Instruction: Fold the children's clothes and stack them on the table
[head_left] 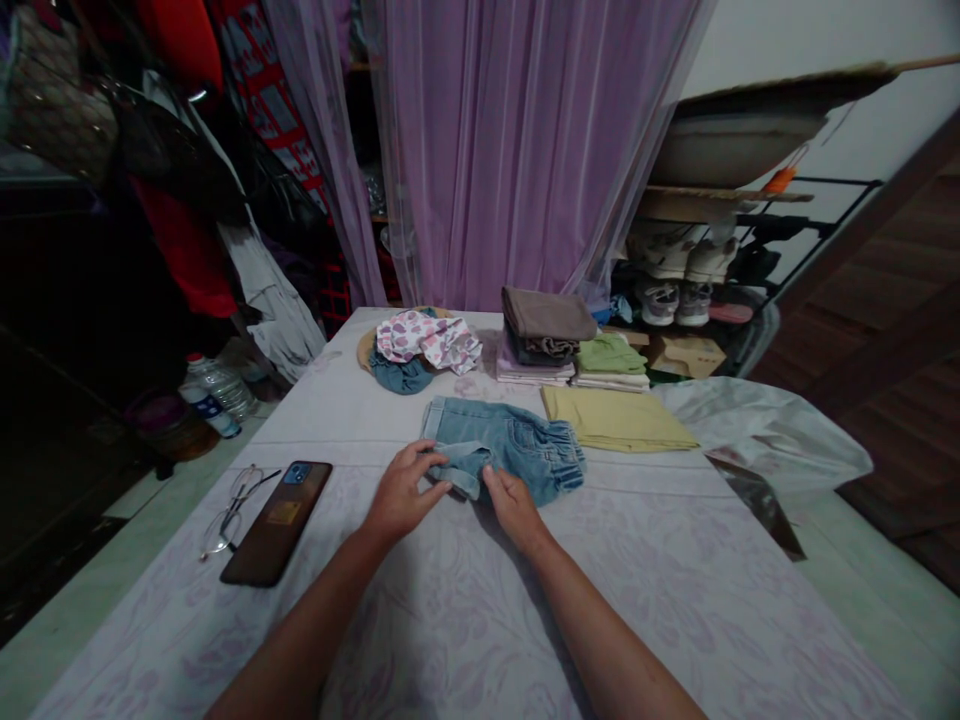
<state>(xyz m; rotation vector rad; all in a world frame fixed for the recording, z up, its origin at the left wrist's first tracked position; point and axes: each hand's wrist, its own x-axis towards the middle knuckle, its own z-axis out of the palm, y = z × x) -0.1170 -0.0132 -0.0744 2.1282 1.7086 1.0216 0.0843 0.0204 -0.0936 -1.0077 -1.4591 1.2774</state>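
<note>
Lying creased, faded blue denim shorts (487, 425), gathered waistband (568, 460), right hand (514, 503) pinching them, left hand (401, 492) with grip parted

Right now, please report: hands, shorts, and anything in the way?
Left hand open at shorts; right hand on near leg, grip unclear. Near leg bunched, waistband to the right. Possible obstacle: yellow cloth, close behind waistband.

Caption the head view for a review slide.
Left hand and right hand handle blue denim shorts on a floral cloth; folded clothes lie beyond, phone and glasses at left.
</note>
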